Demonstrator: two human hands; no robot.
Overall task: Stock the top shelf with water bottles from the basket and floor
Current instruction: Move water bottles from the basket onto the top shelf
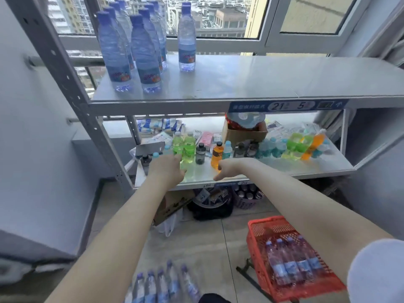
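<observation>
Several water bottles (144, 53) with blue caps stand upright in two close rows at the upper left of the frame, on the left part of the top shelf (262, 79). One more bottle (186, 40) stands alone just to the right of them, and the right part of this shelf is bare metal. Both arms reach forward in the centre of the frame, in front of the middle shelf (284, 165). The left hand (167, 169) shows its back to the camera, its fingers are relaxed and they hold nothing. The right hand (228, 169) is beside it, a little apart, with fingers that hang loosely curled and also hold nothing. Behind the hands, on the middle shelf, stand two green drinks (188, 147), an orange drink (217, 155) and a cardboard box (242, 133), with more coloured bottles lying to the right. At the lower right of the frame a red basket (253, 232) sits on the tiled floor (207, 241), and about four water bottles (290, 263) lie side by side inside it. At the bottom centre, a group of water bottles on the floor (161, 283) is blurred, so their exact number I cannot tell. A blue label (286, 105) is fixed to the front edge of the top shelf.
</observation>
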